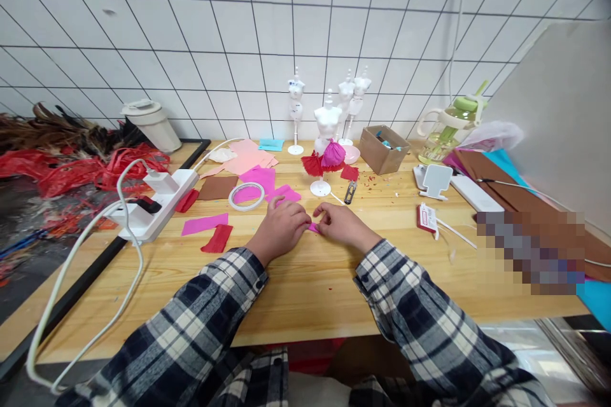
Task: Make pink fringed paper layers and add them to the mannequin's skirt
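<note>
My left hand (285, 227) and my right hand (341, 224) meet low over the table, fingers pinched on a small piece of magenta crepe paper (313, 227) that shows between them. Most of the piece is hidden by my fingers. Just beyond stands a white mini dress form (328, 119) with red and magenta pleated paper at its lower part. Thread snips (351, 193) lie behind my right hand. Left of my left hand are a roll of white tape (246, 206), a magenta strip (205, 224) and a red piece of crepe paper (217, 238).
More dress forms (296, 108) stand by the tiled wall. A cardboard box (384, 151), a phone stand (433, 181) and a green-lidded jug (446, 130) are at right. At left lie a power strip (160, 206) with looping cables, and a white cup (151, 126).
</note>
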Available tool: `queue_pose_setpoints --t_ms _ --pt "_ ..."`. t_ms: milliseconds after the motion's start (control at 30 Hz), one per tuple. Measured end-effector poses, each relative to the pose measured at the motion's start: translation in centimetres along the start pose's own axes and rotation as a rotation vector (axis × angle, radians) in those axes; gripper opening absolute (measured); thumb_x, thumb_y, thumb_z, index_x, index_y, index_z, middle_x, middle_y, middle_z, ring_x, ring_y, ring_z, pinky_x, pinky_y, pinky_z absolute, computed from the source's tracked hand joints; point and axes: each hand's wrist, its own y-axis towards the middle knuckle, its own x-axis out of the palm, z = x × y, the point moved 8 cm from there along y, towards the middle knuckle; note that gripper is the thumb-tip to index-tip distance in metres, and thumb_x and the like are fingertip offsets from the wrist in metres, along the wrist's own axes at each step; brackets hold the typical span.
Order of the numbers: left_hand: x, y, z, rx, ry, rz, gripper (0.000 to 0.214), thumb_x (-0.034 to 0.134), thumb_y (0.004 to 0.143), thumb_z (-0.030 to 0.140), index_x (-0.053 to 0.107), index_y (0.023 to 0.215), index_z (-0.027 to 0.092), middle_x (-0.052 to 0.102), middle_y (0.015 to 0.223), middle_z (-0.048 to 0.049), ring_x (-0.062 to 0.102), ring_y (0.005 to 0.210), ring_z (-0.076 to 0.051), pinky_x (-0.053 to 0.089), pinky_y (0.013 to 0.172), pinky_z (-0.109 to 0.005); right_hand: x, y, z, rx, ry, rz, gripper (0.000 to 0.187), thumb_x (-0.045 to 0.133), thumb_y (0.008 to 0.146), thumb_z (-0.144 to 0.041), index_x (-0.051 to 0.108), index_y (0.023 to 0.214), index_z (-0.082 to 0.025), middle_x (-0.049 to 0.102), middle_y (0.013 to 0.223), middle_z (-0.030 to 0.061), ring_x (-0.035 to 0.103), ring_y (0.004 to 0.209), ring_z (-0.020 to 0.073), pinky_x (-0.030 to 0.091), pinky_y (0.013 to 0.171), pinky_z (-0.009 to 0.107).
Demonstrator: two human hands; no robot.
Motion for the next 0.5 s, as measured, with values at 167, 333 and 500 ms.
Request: queue_pose_setpoints --t_ms 167,333,500 --pt "0.5 -0.2 0.8 0.09 0.018 -0.08 0.026 0.048 0.095 0.028 0.073 0.097 0.025 0.072 0.092 -0.005 0.06 0.097 -0.022 0.023 0.108 -0.053 -0.3 -0.3 -0.3 0.012 -0.067 -0.017 0.024 0.065 0.082 -0.025 0.064 0.105 -0.022 0.07 0.08 -0.0007 0.061 0.074 0.0137 0.038 0.064 0.024" --pt "0.5 -0.1 0.6 0.039 -0.003 -0.093 0.025 0.049 0.095 0.028 0.074 0.095 0.025 0.072 0.09 -0.0045 0.061 0.093 -0.021 0.024 0.105 -0.053 -1.5 -1.0 -2.0 -0.091 -0.252 0.074 0.015 0.067 0.083 -0.031 0.068 0.095 -0.023 0.068 0.095 0.0033 0.061 0.085 0.0159 0.037 0.067 0.026" --pt "0.6 -0.1 0.2 -0.03 -0.058 -0.114 0.023 0.05 0.094 0.028 0.073 0.094 0.022 0.07 0.093 -0.006 0.06 0.092 -0.021 0.034 0.091 -0.045 -0.7 -1.0 -2.5 -0.147 -0.329 0.026 0.021 0.065 0.083 -0.04 0.073 0.093 -0.024 0.07 0.093 0.0041 0.063 0.084 0.0182 0.039 0.067 0.027"
